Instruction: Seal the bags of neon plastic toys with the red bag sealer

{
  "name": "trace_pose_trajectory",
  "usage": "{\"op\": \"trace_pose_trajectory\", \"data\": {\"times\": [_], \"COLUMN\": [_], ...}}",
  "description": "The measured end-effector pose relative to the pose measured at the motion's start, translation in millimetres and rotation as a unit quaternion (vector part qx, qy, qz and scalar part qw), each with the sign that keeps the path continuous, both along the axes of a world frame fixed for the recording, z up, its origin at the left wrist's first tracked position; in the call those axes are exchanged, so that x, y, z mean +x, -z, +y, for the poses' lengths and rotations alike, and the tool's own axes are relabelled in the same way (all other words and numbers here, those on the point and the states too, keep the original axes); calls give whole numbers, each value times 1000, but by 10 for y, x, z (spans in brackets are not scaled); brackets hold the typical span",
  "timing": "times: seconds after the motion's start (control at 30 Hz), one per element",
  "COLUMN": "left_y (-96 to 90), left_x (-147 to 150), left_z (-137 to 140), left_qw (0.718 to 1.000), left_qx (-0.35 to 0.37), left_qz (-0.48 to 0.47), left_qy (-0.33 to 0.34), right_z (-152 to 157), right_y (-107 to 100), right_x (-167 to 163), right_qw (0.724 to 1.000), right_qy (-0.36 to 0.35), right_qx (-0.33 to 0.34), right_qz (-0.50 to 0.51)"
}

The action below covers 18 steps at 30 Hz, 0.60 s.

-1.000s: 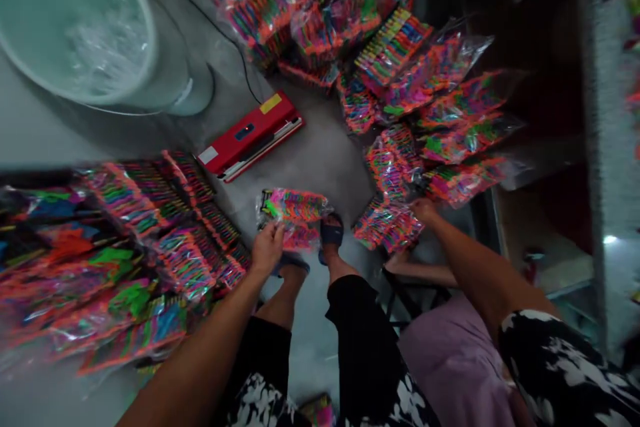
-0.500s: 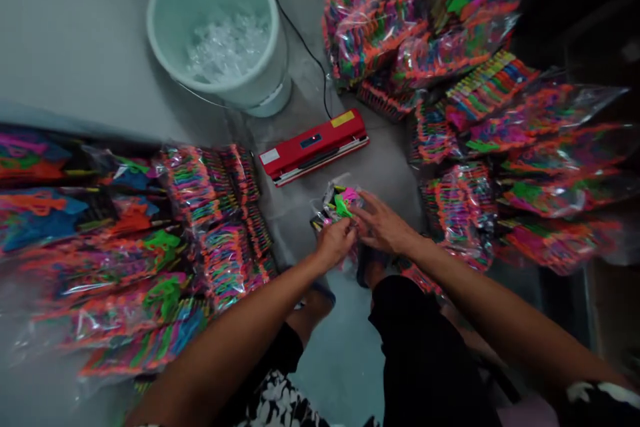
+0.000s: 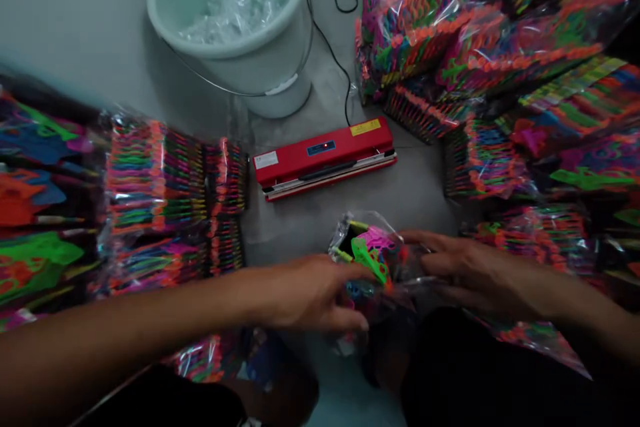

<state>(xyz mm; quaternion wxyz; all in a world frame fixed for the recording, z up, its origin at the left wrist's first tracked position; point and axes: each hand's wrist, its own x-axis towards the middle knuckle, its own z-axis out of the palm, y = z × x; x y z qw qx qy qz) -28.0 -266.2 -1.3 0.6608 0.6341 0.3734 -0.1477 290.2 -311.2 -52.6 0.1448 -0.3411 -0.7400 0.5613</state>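
Note:
Between my hands, a clear plastic bag [image 3: 395, 267] stands near my feet, packed with bright plastic pieces [image 3: 370, 257] in green, pink and yellow; their exact kind is unclear. My left hand [image 3: 320, 293] reaches over the bag's left side, index finger and thumb apart, with nothing visible gripped. At the right side, my right hand [image 3: 470, 270] has its fingers on the bag's stretched film and appears to hold its edge. Just beyond lies a red heat sealer [image 3: 325, 157] with a small lit red light.
A pale green bucket [image 3: 225, 57] with crumpled clear plastic [image 3: 240, 13] stands behind the sealer. A black cord [image 3: 333, 53] runs back from the sealer. Bundles of bagged colourful pieces flank me, on the left [image 3: 155, 180] and the right [image 3: 425, 27].
My view has come closer to the floor. The left hand has opened from its closed grip at the bag; the right hand has shifted to the bag's right side.

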Motion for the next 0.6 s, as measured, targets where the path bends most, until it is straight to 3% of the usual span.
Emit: {"op": "trace_pose_trajectory", "data": {"times": [0.13, 0.23, 0.37, 0.47, 0.53, 0.6], "left_y": [229, 295, 399, 602, 793, 995], "left_x": [-100, -257, -521, -739, -905, -1080], "left_z": [88, 77, 82, 17, -68, -162], "left_qw": [999, 998, 974, 936, 930, 941], "left_qx": [-3, 35, 206, 319, 318, 275], "left_qz": [39, 46, 89, 146, 176, 176], "left_qy": [-16, 6, 32, -13, -59, -93], "right_z": [8, 25, 190, 424, 598, 767], "right_y": [-34, 52, 269, 445, 570, 716], "right_x": [159, 264, 318, 302, 300, 317], "right_qw": [1000, 999, 990, 969, 944, 914], "right_qy": [17, 32, 117, 195, 244, 275], "right_qx": [-9, -24, -82, -131, -180, -237], "right_qz": [-4, -12, 18, 76, 130, 181]}}
